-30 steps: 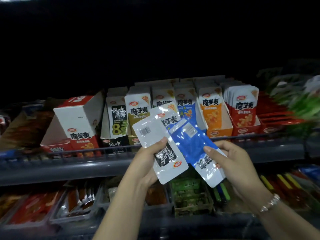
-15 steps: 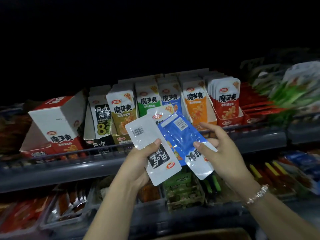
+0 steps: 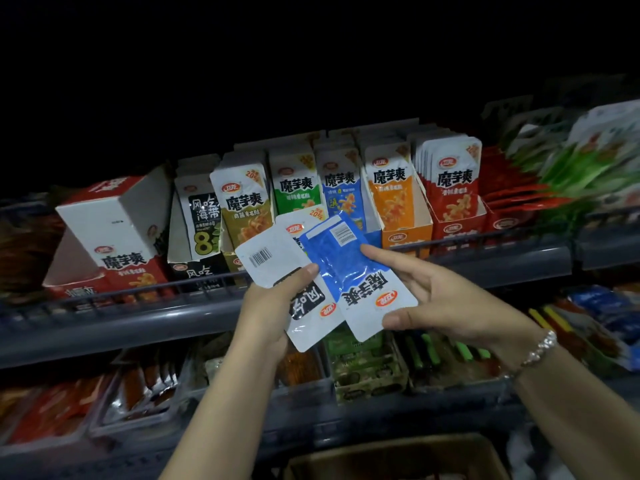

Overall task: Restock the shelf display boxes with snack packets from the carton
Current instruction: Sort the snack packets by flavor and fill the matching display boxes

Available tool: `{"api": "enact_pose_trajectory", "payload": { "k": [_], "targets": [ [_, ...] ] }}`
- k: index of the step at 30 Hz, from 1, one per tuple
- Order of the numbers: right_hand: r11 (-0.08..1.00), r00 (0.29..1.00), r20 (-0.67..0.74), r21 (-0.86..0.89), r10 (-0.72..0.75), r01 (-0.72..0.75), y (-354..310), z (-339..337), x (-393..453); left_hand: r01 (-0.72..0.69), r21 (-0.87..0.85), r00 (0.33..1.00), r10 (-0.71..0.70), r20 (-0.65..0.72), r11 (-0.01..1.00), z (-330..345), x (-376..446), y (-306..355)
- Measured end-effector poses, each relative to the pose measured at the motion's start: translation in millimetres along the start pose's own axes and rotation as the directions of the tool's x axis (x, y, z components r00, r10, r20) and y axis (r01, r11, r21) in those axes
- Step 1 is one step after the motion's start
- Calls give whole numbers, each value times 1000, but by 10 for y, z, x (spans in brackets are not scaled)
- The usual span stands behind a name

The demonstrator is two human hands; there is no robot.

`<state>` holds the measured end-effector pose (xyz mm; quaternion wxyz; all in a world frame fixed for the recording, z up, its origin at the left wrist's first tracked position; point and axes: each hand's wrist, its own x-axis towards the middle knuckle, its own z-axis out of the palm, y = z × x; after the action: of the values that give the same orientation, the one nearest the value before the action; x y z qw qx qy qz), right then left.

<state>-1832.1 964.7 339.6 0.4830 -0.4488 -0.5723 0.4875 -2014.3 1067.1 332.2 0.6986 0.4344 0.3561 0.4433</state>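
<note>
- Left hand grips a white foil snack packet with a black label, thumb pressed across its face; the packet is upside down, barcode end uppermost.
- Right hand pinches a blue-and-white foil snack packet, also upside down, thumb at its lower white end, fingers at its right edge. It overlaps the white packet's right side.
- A third packet, white-topped, shows behind those two; which hand holds it cannot be told.
- The held packets sit in front of the grey metal shelf rail, hiding the lower part of the blue display box and of the olive display box.
- Along the shelf, left to right: a tilted red-and-white closed box, a black seaweed display box, then the olive, green, blue, orange and red display boxes, packets standing upright in each.
- Red flat packets and blurred green-printed bags lie farther right.
- Lower shelf: clear trays of reddish snacks, a green-printed box.
- Brown cardboard carton at the bottom edge, below the hands.
- Beaded bracelet on the right wrist.
</note>
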Motion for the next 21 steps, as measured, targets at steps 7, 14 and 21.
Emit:
{"api": "enact_pose_trajectory", "payload": {
  "k": [7, 14, 21],
  "targets": [
    [999, 999, -38, -29, -37, 36, -135, -9, -54, -20, 25, 999, 19, 39, 999, 10, -17, 36],
    [961, 881, -395, -190, -260, 199, -136, -21, 1, -44, 106, 996, 36, 77, 993, 14, -42, 39],
    [938, 789, -517, -264, -333, 223, -246, -90, -19, -41, 161, 997, 30, 75, 986, 24, -104, 16]
  ]
}}
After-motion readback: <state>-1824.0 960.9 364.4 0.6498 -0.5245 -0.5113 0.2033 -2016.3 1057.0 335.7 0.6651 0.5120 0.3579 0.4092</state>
